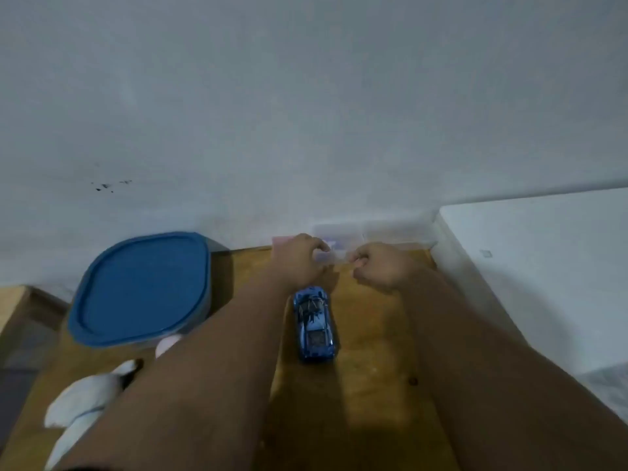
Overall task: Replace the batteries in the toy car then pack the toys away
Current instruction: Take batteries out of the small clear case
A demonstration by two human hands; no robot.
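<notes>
Our glossy blue toy car sits on the wooden desk, just nearer us than our hands. Left hand and right hand each have a closed grip on a small clear plastic piece. We judge the car light, rigid and slippery, best held by its sides. No writing is readable.

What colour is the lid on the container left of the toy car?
Dark blue. The lid shows clearly in the head view, left of the toy car.

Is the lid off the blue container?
No, the blue lid sits closed on the container, left of the toy car.
</notes>
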